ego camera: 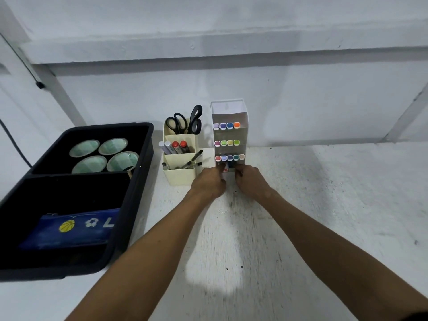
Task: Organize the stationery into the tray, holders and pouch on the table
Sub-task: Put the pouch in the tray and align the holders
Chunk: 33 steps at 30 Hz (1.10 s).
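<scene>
We're at the white tiered marker rack now, both hands down at its base. Left hand and right hand sit close together w/ fingers curled toward the bottom tier, working something small and dark there. Prob a marker, but it's too blurred to call, so we can't tell whether either hand is actually clamped on it.

Our read: this is the marker-slotting step, bottom row. Next move needs the piece lined up w/ a free slot and pushed home without nudging the rack, which looks light and tall.

Containers, quick run:
- Rack: top tier four caps, purple thru orange; mid tier four, pink to green; bottom tier approx five, red to pale.
- Cream holder, just left of the rack: black scissors in the back section, red-capped and grey markers in the middle, dark pens in front.
- Black tray, far left on the counter: four tape rolls in the rear compartment, blue pouch lying in the front one.
</scene>
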{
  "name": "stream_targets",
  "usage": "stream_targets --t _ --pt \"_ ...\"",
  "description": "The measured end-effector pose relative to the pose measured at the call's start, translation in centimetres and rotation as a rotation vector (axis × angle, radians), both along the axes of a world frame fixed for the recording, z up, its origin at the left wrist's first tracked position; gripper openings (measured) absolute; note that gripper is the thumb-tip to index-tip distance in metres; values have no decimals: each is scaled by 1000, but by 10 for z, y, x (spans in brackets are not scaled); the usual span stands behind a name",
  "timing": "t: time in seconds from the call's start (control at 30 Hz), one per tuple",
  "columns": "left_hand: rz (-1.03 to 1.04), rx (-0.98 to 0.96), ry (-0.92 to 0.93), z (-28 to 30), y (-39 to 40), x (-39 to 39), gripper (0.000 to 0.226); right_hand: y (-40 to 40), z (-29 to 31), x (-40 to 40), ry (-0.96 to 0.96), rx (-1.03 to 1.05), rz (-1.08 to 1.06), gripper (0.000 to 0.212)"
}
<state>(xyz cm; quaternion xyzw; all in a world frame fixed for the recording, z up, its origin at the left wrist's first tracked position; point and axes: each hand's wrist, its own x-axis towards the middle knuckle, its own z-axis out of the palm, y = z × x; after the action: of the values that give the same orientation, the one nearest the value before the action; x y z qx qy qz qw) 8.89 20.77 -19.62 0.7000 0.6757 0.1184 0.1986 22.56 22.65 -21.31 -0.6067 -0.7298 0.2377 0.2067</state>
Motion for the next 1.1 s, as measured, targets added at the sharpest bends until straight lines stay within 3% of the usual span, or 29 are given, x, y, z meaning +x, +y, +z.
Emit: stream_targets --t 0.1,0.2,0.4,0.5,0.63,0.77,0.9,1.0,1.1 --pt "-1 42 -66 3 -20 -5 54 -8 5 7 61 41 42 38" --pt "69 208 -116 10 -44 -15 25 -25 11 13 162 154 28 35" --pt "248 595 -257 69 -64 -43 18 -32 34 26 350 585 -132 13" --pt "419 677 -327 88 -47 -69 20 -21 49 23 498 472 -176 26" --pt "497 351 -354 85 -7 -105 39 -9 55 10 614 -36 -92 46" --pt "468 31 -674 88 6 -112 26 -10 45 -2 599 -12 -25 41" --pt "489 -69 -757 95 9 -122 32 -15 45 -9 635 -30 -61 40" --pt "487 -137 -805 89 1 -123 21 -14 41 -12 550 -29 -99 42" --pt "439 -266 -841 73 -3 -125 29 -11 40 -15 530 -16 -133 42"
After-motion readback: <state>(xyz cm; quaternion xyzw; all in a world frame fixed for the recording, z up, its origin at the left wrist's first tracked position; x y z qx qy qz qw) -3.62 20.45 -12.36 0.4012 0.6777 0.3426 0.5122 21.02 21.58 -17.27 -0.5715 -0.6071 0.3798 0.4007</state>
